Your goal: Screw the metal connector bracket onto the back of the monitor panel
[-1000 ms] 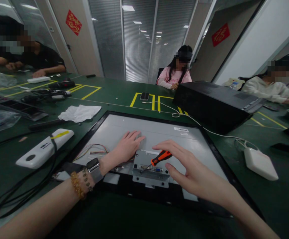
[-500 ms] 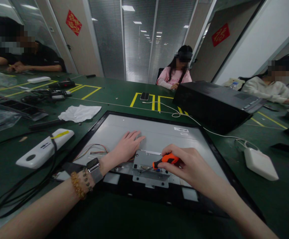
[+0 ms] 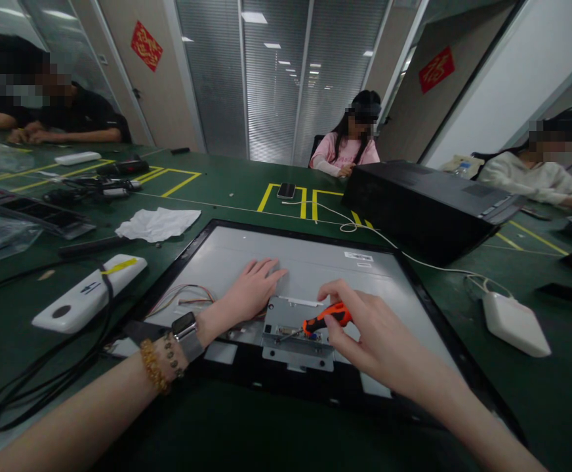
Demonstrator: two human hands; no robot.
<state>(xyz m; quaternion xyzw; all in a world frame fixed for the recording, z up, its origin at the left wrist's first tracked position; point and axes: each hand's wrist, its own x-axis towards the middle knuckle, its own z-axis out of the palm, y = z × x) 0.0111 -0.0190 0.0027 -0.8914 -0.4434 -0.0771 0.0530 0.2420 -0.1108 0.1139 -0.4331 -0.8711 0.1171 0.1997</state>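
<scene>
An opened monitor panel (image 3: 310,252) lies on the green table, its grey metal back up within a black frame. My left hand (image 3: 251,288) rests flat on that metal, fingers stretched out. My right hand (image 3: 365,321) grips an orange and black screwdriver (image 3: 332,317) by its handle. The screwdriver slants down to the left, and its tip is at the connector side of a small metal bracket (image 3: 286,313) near the panel's front edge. Whether the tip sits in a screw is too small to tell. Thin coloured wires (image 3: 182,292) run beside my left wrist.
Left of the panel lie a white elongated device (image 3: 89,295), black cables (image 3: 35,387) and a crumpled tissue (image 3: 158,224). A large black casing (image 3: 428,203) stands at the back right, near a white box (image 3: 516,324) with a cord. Several people sit around the table.
My right hand's fingers have shifted around the screwdriver handle, the thumb lifting and moving to the right. The screwdriver tip stays at the bracket, and my left hand has not moved.
</scene>
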